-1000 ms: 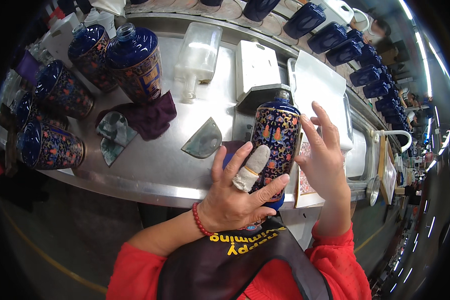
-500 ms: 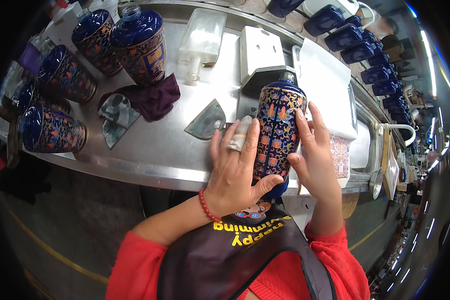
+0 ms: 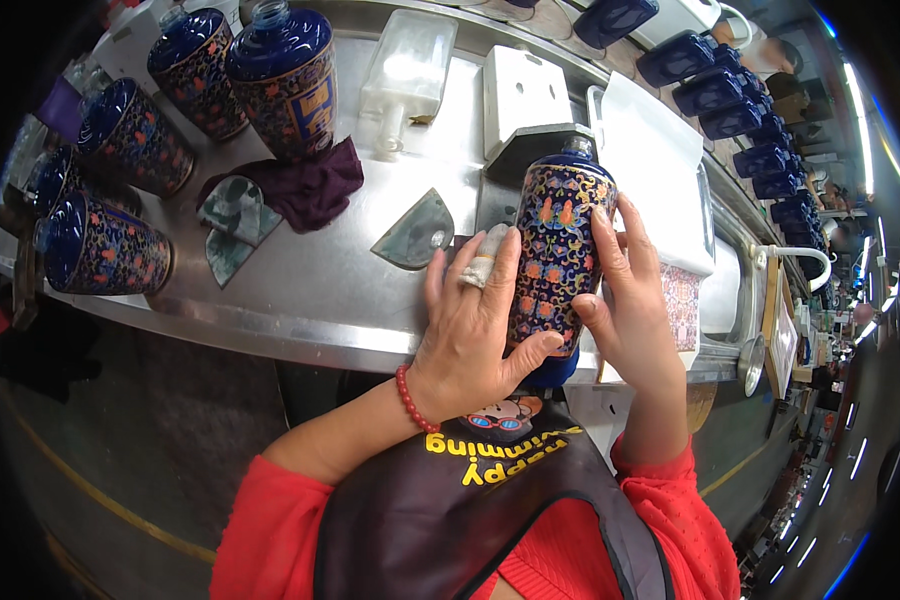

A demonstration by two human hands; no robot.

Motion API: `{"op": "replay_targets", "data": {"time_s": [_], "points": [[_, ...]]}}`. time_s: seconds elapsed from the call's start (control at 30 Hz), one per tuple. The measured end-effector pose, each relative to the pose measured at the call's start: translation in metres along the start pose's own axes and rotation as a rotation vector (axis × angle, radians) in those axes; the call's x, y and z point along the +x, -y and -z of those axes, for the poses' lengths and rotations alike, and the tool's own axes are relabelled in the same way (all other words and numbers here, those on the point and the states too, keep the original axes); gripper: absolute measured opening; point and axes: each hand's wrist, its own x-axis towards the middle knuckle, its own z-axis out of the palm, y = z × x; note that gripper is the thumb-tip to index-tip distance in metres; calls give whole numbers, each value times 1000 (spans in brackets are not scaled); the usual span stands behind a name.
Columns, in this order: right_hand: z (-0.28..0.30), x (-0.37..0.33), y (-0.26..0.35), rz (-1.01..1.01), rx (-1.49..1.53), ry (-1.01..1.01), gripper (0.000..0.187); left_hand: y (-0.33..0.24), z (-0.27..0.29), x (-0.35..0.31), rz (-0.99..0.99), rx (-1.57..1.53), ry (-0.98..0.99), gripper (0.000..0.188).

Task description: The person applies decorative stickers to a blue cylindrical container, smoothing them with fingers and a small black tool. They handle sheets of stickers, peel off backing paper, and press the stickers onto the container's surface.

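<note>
Two hands, the left hand (image 3: 473, 345) and the right hand (image 3: 632, 312), flank the bottle (image 3: 558, 245) at the near edge of the steel tabletop (image 3: 320, 290). Fingers are extended and unclenched: the left, one finger in a pale cover (image 3: 481, 266), lies along the bottle's left side; the right touches its right side. The neck points away from the person. Pattern covers the visible face, so this side appears done; the reverse is hidden and cannot be judged.

Right of the bottle lies a printed sheet (image 3: 680, 308), partly hidden. To the left, a scraper (image 3: 415, 233) lies apart; farther left, two overlapping scrapers (image 3: 232, 225) adjoin a purple cloth (image 3: 315, 190).

At far left, five patterned bottles (image 3: 285, 95) are grouped, seemingly finished on the faces shown; their contents cannot be told. Beyond, a clear bottle (image 3: 407, 75) lies on its side, nothing visible within, beside a white box (image 3: 527, 92), interior unseen. Farthest, plain blue bottles (image 3: 708, 93) show no pattern, presumably work remaining; their opaque walls conceal any contents.
</note>
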Motion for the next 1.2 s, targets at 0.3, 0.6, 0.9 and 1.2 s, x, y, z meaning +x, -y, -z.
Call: {"op": "replay_targets", "data": {"time_s": [0.3,0.6,0.9,1.2], "points": [[3,-1,1,-26,23,34,74,3,-3,0,-18,16,-38,106],[1,-8,-2,-35,74,-3,76,5,-2,-10,-54,46,-47,110],[-4,-14,-5,-34,91,2,78,16,-2,-15,-70,-103,-25,98],[-5,-16,-2,-26,79,5,81,6,-2,-14,0,-24,9,98]]}}
